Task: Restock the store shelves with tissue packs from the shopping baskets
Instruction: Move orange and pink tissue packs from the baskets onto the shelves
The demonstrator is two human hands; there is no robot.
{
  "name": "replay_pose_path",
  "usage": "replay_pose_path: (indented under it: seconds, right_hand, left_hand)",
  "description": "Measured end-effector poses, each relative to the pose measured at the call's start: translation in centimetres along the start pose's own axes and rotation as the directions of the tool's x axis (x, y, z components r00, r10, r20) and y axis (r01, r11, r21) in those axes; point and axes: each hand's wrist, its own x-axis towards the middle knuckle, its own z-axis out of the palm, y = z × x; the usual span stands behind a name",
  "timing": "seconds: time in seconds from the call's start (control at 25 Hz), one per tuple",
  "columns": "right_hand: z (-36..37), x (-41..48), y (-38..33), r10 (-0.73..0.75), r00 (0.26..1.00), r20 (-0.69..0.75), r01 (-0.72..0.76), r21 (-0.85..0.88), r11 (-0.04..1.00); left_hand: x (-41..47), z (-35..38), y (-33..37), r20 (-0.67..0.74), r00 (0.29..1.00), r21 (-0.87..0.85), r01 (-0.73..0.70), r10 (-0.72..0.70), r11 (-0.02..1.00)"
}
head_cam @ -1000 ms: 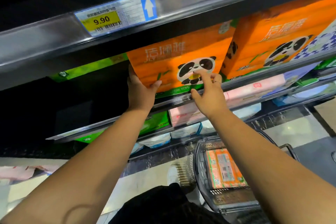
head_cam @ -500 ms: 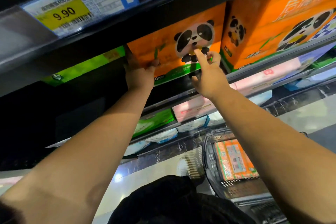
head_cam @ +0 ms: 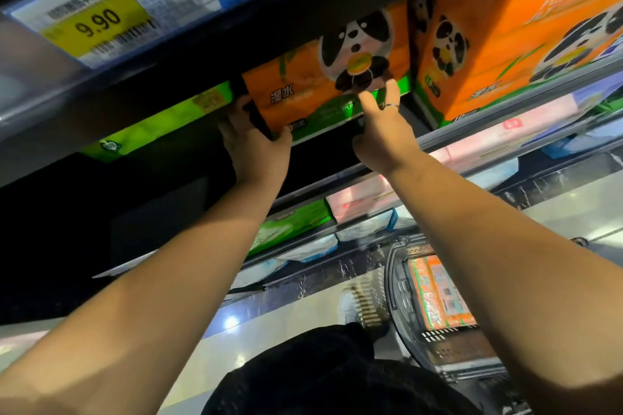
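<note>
Two-handed, probably to keep it level: left hand (head_cam: 251,141) is gripping the tissue pack (head_cam: 313,94) at seven o'clock, right hand (head_cam: 384,131) is pressing flat-fingered at five o'clock.

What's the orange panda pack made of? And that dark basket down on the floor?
The orange panda pack looks wrapped in thin, shiny plastic film, since light glints off its printed face. What's inside can't be seen. The basket seems to be hard, dark plastic with a dull finish; its wall has moulded slots.

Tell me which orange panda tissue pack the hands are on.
The orange panda pack at centre: left hand grips its corner, right hand presses its front. The shelved pack beside it and the basket pack lie untouched.
</note>
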Motion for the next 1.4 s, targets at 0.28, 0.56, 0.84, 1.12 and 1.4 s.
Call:
replay_pose_path:
  seconds: [0.28,0.56,0.84,1.12,1.4]
  right_hand:
    - [0.6,1.1,0.4,-0.097,0.993,-0.064,0.088,-0.132,0.987]
    - [-1.3,3.9,0.7,-0.003,1.000,-0.002,0.003,-0.244,0.970]
    - [-0.4,8.4,0.8,0.023,0.997,0.076,-0.007,-0.212,0.977]
    - [-0.5,8.0,0.8,0.021,0.993,0.116,0.009,-0.245,0.970]
    - [-1.8,-0.5,0.4,-0.093,0.989,-0.112,0.075,-0.154,0.985]
  left_hand:
    - [0.5,1.1,0.6,0.553,0.814,0.525,-0.506,0.178,0.684]
    - [3.5,3.4,0.1,0.584,0.803,0.537,-0.493,0.120,0.684]
    - [6.8,5.6,-1.1,0.531,0.841,0.565,-0.442,0.103,0.697]
    - [6.7,5.4,-0.2,0.549,0.826,0.562,-0.480,0.131,0.674]
    - [1.4,1.3,3.5,0.565,0.808,0.488,-0.491,0.168,0.722]
